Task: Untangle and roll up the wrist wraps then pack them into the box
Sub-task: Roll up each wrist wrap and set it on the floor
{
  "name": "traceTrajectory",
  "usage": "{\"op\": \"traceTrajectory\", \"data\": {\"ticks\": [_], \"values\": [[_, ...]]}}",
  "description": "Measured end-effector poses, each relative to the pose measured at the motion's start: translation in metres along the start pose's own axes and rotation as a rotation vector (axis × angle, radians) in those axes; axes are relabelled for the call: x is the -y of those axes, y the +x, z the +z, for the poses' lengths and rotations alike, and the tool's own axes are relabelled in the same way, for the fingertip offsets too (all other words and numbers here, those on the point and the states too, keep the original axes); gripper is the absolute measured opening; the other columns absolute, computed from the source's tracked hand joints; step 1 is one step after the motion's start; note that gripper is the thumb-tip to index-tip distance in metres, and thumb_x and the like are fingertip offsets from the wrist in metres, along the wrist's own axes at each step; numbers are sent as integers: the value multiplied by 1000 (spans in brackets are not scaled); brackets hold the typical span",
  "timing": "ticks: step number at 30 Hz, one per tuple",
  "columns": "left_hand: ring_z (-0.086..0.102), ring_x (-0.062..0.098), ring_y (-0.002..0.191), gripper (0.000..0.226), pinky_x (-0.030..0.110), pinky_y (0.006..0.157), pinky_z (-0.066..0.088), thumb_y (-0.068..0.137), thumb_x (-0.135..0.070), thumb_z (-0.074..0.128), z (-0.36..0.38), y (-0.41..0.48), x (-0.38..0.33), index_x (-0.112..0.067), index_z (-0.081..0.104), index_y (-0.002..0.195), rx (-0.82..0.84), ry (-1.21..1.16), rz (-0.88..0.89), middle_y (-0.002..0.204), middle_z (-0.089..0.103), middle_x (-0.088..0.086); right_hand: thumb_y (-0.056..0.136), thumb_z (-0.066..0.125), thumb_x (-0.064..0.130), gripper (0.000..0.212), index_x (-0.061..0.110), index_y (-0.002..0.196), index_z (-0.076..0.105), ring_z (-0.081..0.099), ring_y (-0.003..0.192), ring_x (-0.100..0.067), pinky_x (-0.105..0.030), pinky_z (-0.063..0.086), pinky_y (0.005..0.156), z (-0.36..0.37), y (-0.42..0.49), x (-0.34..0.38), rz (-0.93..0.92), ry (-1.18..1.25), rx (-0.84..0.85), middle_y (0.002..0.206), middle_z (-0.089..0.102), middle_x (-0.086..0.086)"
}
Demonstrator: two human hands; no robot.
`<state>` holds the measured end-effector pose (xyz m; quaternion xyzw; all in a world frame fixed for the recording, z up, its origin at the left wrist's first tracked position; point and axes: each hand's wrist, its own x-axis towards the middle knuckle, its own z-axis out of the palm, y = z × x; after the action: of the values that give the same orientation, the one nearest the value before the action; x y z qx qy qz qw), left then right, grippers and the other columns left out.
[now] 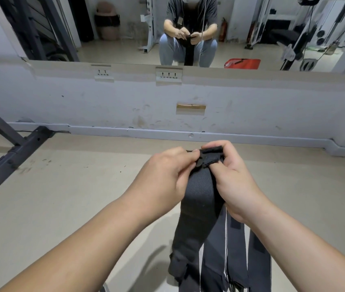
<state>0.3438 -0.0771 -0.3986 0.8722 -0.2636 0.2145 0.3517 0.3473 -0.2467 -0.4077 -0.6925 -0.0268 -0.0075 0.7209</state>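
Wrap (199, 192) is hanging in mid-air in front of the person. Its top end is being folded over between both hands, likely so the tail drapes straight and the roll starts tight, and other wraps (217, 249) are dangling just behind it, low in frame. Left hand (163, 175) is pinching the folded end with thumb and fingertips while right hand (233, 178) is curling its fingers round the same end, both forearms reaching forward with the hands close together.
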Motion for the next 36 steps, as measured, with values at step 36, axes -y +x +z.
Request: {"op": "traceTrajectory", "data": {"ticks": [36], "values": [[69,-2,108,39,20,93,54,104,-32,55,-14,4,-5,-33,61,143,331,-489,-456,118,75,-12,111,46,11,10,18,111,53,69,81,-8,-23,57,71,5,-8,5,-10,43,137,87,73,7]]}}
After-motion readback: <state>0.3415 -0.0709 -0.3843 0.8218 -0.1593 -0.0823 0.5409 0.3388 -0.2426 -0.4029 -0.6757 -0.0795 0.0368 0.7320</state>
